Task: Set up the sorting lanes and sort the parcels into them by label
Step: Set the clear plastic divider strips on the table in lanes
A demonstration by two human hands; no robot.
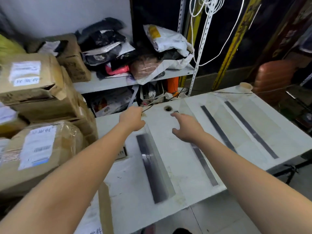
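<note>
**Hands at the far edge of a taped white table**

While both bare arms stretch forward over the white table [177,168], the left hand [132,118] sits at the table's far edge, fingers curled in near a thin dark cable [148,108]; whether it actually grips the cable I cannot tell. The right hand [186,128] hovers flat and loose, fingers spread, holding nothing, just beside a round tape roll [168,108] lying on the smooth tabletop.

Long dark glossy strips mark lanes on the scuffed white surface: a wide one [154,168] nearest the left, and two narrow ones [217,128] [250,130] farther right, running roughly parallel. Another strip is partly hidden under the right forearm.

Parcels wait off the table. Creased brown cardboard boxes [33,85] with white printed labels stack at the left, one wrapped in shiny clear film [43,149]. Soft black and white plastic mailer bags [118,46] lie heaped on a grey metal shelf [118,81] behind.
</note>
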